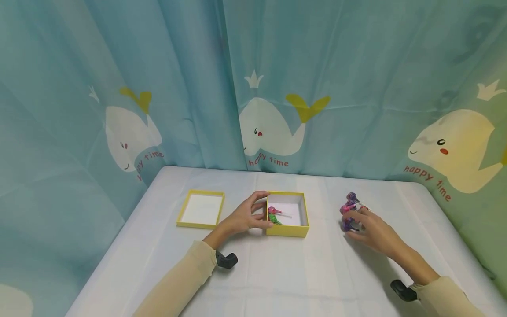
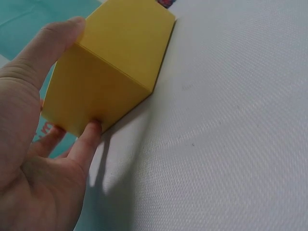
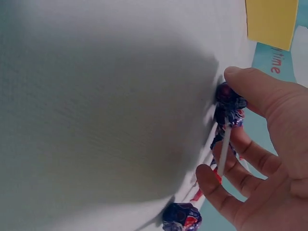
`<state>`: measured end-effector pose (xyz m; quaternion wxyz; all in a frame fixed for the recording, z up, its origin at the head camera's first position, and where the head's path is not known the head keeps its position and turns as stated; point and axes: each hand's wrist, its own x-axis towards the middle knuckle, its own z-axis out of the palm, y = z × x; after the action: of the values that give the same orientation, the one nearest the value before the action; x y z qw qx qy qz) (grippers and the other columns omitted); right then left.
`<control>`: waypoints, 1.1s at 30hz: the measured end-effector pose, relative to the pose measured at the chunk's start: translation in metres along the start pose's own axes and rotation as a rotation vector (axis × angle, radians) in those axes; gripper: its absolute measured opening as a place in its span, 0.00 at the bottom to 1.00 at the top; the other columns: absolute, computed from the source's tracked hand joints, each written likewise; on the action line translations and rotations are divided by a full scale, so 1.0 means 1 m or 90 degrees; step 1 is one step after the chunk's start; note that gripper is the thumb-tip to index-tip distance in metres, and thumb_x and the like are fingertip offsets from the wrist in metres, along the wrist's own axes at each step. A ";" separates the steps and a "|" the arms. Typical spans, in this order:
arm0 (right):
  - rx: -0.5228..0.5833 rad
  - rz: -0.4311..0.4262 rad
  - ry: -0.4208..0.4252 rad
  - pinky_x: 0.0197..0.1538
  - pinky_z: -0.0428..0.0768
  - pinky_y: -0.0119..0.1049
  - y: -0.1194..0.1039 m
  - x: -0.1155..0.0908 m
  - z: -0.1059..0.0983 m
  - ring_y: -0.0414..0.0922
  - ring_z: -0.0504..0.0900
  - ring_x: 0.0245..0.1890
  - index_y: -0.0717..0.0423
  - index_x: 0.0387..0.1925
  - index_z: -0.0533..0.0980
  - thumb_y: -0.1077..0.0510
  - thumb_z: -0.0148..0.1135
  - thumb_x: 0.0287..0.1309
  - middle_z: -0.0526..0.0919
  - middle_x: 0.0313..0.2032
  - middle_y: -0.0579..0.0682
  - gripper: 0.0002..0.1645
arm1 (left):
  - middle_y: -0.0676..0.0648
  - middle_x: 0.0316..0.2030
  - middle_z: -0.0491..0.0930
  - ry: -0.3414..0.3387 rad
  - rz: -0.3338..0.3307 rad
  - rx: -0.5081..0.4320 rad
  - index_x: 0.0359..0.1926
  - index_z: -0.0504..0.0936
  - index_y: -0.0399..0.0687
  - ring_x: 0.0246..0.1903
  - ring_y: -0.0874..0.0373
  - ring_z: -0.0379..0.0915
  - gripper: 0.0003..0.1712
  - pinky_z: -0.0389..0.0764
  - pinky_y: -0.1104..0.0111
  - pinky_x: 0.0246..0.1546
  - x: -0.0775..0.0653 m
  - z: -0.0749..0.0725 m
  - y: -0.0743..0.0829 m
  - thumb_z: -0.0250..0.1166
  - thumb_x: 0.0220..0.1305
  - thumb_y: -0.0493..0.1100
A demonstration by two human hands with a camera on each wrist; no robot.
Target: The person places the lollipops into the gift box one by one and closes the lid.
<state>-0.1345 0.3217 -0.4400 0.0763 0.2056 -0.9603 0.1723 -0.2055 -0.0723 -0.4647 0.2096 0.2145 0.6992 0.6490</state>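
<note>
My left hand rests against the left side of a yellow box with a white inside. In the left wrist view, the thumb lies at the box's upper corner while spread fingers touch its side wall. A pink lollipop and a green lollipop lie inside the box. On the right, my right hand is at a group of wrapped lollipops, thumb and fingers apart around a purple lollipop. A pink-wrapped lollipop is beside its fingertips. Another purple lollipop lies on the cloth past the fingers.
A yellow-edged box lid lies white side up, left of the box. White cloth covers the table. A teal curtain with whale prints hangs behind the table and along both sides.
</note>
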 end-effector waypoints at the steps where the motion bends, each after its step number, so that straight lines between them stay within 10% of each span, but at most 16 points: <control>1: 0.001 0.007 -0.007 0.26 0.73 0.34 0.000 0.000 0.001 0.43 0.75 0.33 0.49 0.48 0.79 0.57 0.78 0.44 0.75 0.33 0.46 0.26 | 0.52 0.72 0.54 0.001 -0.002 0.000 0.71 0.59 0.54 0.71 0.52 0.53 0.52 0.71 0.63 0.63 0.000 0.000 0.000 0.78 0.49 0.35; 33: 0.009 0.010 -0.015 0.28 0.75 0.36 0.003 0.002 0.011 0.39 0.75 0.31 0.51 0.43 0.80 0.60 0.75 0.48 0.80 0.32 0.42 0.19 | 0.52 0.71 0.55 0.000 0.001 0.001 0.71 0.59 0.51 0.71 0.53 0.54 0.53 0.71 0.63 0.63 0.000 0.000 -0.001 0.78 0.48 0.34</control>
<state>-0.1387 0.3194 -0.4503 0.0624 0.2005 -0.9615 0.1771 -0.2058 -0.0721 -0.4654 0.2088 0.2152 0.6993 0.6489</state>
